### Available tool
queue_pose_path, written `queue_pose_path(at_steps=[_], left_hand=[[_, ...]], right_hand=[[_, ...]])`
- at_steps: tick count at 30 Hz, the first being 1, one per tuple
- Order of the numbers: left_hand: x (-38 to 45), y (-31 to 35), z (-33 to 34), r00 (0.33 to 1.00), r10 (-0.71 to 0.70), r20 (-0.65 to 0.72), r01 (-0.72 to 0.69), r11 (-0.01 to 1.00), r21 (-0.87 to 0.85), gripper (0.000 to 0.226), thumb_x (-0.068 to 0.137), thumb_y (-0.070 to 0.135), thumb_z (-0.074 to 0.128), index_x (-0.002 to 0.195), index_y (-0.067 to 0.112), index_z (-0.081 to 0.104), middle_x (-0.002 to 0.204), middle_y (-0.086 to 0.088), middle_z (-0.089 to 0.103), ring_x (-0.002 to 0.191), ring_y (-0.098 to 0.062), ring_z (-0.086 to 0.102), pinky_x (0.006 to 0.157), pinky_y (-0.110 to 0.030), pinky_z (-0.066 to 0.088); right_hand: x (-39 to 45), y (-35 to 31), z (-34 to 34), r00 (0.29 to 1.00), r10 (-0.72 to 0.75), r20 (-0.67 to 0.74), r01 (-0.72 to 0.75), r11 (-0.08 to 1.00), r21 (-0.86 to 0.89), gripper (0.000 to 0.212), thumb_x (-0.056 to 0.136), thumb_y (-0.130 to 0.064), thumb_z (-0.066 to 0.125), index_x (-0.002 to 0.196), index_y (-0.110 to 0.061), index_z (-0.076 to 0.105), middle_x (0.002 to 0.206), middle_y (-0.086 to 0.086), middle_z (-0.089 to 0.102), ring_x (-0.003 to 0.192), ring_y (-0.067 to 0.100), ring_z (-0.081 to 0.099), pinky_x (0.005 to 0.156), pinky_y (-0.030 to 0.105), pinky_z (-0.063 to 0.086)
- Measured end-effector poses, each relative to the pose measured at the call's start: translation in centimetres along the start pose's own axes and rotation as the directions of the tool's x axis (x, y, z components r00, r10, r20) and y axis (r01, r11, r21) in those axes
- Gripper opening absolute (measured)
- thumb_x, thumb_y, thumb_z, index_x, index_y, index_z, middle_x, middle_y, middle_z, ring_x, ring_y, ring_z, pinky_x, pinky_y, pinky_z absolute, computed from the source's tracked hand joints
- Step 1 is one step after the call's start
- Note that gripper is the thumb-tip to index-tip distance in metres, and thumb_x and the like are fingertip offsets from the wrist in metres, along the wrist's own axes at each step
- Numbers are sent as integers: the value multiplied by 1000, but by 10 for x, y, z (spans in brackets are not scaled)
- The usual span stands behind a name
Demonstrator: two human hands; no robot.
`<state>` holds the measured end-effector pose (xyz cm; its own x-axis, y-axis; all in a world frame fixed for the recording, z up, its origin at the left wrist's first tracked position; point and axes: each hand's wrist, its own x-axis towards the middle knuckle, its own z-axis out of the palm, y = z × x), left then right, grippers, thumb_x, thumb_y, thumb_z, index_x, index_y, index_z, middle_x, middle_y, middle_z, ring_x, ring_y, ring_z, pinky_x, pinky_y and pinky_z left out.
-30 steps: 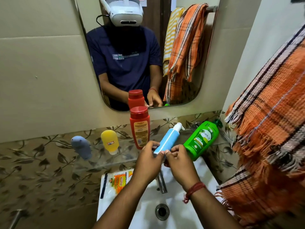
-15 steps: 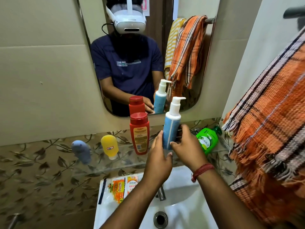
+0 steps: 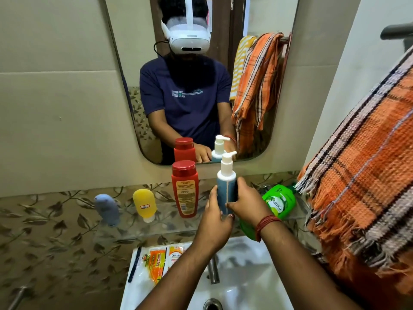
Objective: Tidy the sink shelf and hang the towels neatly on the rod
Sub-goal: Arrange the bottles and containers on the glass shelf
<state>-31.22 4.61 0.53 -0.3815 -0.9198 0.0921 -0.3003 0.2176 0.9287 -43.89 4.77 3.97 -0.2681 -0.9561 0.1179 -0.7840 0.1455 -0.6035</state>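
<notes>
I see pump bottle (image 3: 226, 189) upright on shelf (image 3: 143, 227), frame centre, left hand (image 3: 214, 222) and right hand (image 3: 247, 203) clasping body. Looks light, smooth plastic, maybe slippery; I hold low, never pump.

On the shelf (image 3: 156, 229), a pump bottle (image 3: 226, 182) stands upright between an upright bottle (image 3: 185, 189) at left and a tipped bottle (image 3: 279, 201) at right.

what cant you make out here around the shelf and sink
Head view, the only one:
- Base of the blue pump bottle: hidden by the left hand and right hand.
- Lower part of the green bottle: behind the right wrist.
- Orange towel: cut off by the right edge.
- Sachets print: blurred.
</notes>
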Motion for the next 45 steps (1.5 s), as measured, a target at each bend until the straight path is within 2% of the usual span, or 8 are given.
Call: queue_pose_path(at_steps=[8, 16, 25, 31, 34, 38, 42, 45], left_hand=[[5, -3, 4, 999, -30, -20, 30, 1000, 9, 85, 95, 10, 64, 160, 32, 14, 161, 1, 37, 141, -17, 46, 113, -41, 46], [9, -6, 4, 1000, -10, -6, 10, 1000, 24, 82, 95, 12, 64, 157, 38, 18, 155, 9, 42, 130, -1, 46, 81, 2, 40], [13, -4, 7, 1000, -31, -1, 31, 999, 18, 83, 96, 7, 60, 160, 32, 14, 159, 3, 41, 140, -11, 44, 105, -22, 40], [9, -1, 1, 995, -92, -37, 92, 996, 5, 84, 101, 6, 54, 162, 34, 2, 169, -1, 20, 145, -17, 37, 104, -25, 34], [-3, -6, -1, 985, -103, -137, 92, 992, -84, 75, 100, 3, 55, 160, 30, 17, 163, -1, 32, 134, -7, 43, 96, -15, 37], [-19, -14, 9, 983, 11, -184, -11, 1000, -3, 44, 99, 9, 59, 136, 30, 48, 135, 6, 54, 125, -8, 54, 91, -12, 44], [-15, -6, 22, 995, 95, -30, -89, 981, 170, 32, 99, 20, 60, 131, 21, 56, 130, 4, 56, 120, -9, 56, 102, -28, 47], [-4, 6, 32, 997, 50, 53, -61, 968, 245, 35, 100, 29, 59, 133, 20, 55, 131, 0, 60, 118, -15, 58, 101, -36, 50]], right_hand=[[6, 8, 0, 999, -46, 7, 46, 998, -45, 50, 76, -17, 76, 114, -16, 44, 115, 13, 68, 104, 31, 66, 81, 42, 55], [7, 11, 0, 998, -68, -11, 67, 997, -38, 58, 75, -22, 82, 121, -15, 47, 122, 11, 66, 110, 28, 64, 87, 40, 55], [8, 11, 1, 997, -71, -33, 70, 997, -40, 62, 73, -27, 84, 122, -14, 48, 123, 10, 66, 112, 27, 63, 87, 37, 54], [7, 15, -8, 998, -61, -7, 61, 998, 27, 71, 76, -28, 84, 130, -13, 40, 126, 10, 62, 115, 25, 61, 88, 31, 49], [-5, 21, -22, 987, -19, -161, 31, 997, 72, 74, 83, -31, 78, 143, -17, 36, 119, 5, 61, 105, 20, 60, 85, 31, 48], [-34, 35, -27, 893, 93, -440, -23, 987, 161, 39, 88, -14, 71, 122, -5, 55, 93, 3, 57, 85, 25, 57, 77, 39, 50], [-50, 53, -21, 858, 319, -403, -127, 891, 436, 28, 91, 5, 59, 116, 13, 50, 92, 7, 51, 91, 31, 53, 74, 23, 34], [-55, 60, -17, 852, 384, -355, -176, 850, 496, 38, 95, -4, 59, 128, 8, 47, 96, -7, 48, 106, 33, 54, 98, 34, 41]])
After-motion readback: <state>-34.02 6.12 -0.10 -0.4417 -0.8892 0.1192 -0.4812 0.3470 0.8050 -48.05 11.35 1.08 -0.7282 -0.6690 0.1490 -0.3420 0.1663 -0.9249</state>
